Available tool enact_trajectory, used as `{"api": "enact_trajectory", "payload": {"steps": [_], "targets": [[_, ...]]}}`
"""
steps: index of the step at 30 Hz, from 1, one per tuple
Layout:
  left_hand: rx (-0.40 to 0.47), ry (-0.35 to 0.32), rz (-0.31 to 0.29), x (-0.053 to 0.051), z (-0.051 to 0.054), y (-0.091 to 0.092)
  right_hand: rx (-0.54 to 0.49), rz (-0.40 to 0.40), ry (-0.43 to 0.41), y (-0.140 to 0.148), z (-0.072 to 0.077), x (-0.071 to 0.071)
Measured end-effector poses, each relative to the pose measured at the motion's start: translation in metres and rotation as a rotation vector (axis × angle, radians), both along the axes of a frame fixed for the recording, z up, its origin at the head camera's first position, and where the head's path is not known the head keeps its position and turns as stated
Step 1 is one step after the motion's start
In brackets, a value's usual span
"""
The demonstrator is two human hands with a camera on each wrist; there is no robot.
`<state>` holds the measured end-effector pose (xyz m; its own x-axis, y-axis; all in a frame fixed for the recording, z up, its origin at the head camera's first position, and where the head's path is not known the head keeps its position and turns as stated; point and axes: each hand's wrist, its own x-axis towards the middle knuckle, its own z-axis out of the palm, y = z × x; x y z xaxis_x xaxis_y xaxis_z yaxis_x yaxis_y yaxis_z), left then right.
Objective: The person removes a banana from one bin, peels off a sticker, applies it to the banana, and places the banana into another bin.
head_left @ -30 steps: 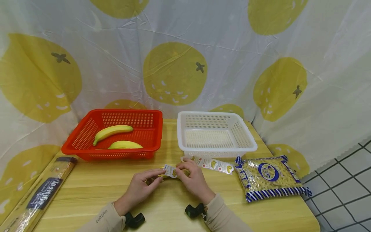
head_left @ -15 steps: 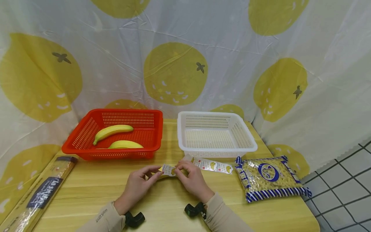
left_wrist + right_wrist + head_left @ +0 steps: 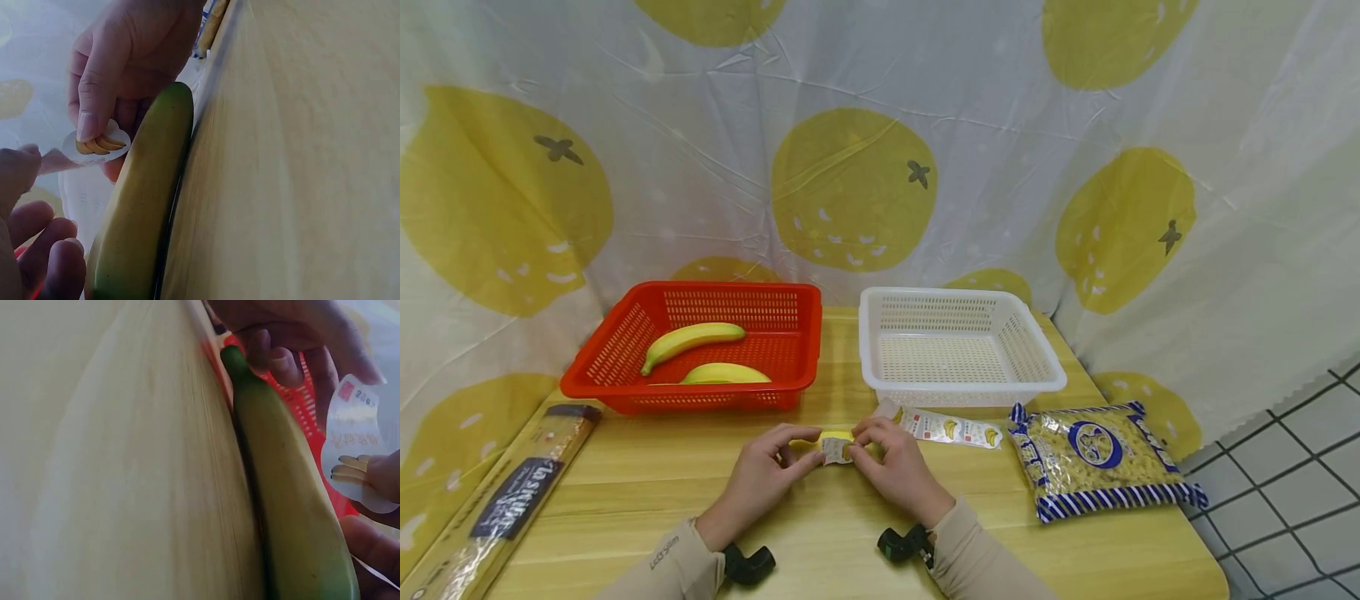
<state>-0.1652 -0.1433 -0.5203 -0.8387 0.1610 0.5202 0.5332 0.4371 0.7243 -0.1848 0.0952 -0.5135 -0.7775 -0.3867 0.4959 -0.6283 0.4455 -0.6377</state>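
Observation:
A small white sticker [image 3: 833, 451] printed with bananas is stretched between the two hands, above a yellow banana [image 3: 838, 435] lying on the table. My left hand [image 3: 769, 460] holds one end of it between thumb and finger. At the other end, my right hand [image 3: 895, 463] pinches it, the thumb over the printed fruit. Seen from the right wrist, the sticker [image 3: 353, 425] is apart from the banana [image 3: 294, 494], which has green ends. The left wrist view shows the banana [image 3: 147, 200] close below the right hand's fingers. Part of each hand's grip is hidden.
Two bananas lie in a red basket [image 3: 692, 390] at the back left. A white basket [image 3: 962, 387] stands at the back right, with a strip of stickers [image 3: 951, 427] before it. A pasta bag [image 3: 1101, 458] lies right, a spaghetti pack [image 3: 516, 504] left.
The sticker has tilted and come down toward the table's near side, so more of the banana shows behind it. Both hands have kept nearly the same place.

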Motion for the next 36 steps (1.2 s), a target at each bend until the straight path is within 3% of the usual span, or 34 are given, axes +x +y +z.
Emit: {"api": "enact_trajectory", "payload": {"steps": [4, 10, 14, 27, 32, 36], "targets": [[-0.019, -0.007, -0.016, 0.0019, 0.0017, 0.0001, 0.014, 0.009, 0.029, -0.0005, 0.0008, 0.0031], [-0.022, 0.047, -0.012, 0.0027, 0.0025, 0.0011, 0.023, 0.006, 0.185, -0.0004, 0.0004, 0.0029], [0.008, 0.067, -0.02, 0.0021, 0.0014, 0.0018, -0.005, 0.006, 0.23, -0.0001, 0.002, 0.003], [0.046, 0.105, -0.026, 0.0033, 0.0055, 0.0038, -0.095, -0.053, 0.246, -0.0024, 0.0034, 0.0048], [0.048, 0.109, -0.042, 0.0028, 0.0048, 0.0029, -0.116, 0.009, 0.211, -0.0032, 0.0046, 0.0051], [-0.002, 0.101, -0.008, 0.0008, 0.003, 0.0009, -0.102, 0.027, 0.198, -0.0065, 0.0037, 0.0053]]}}
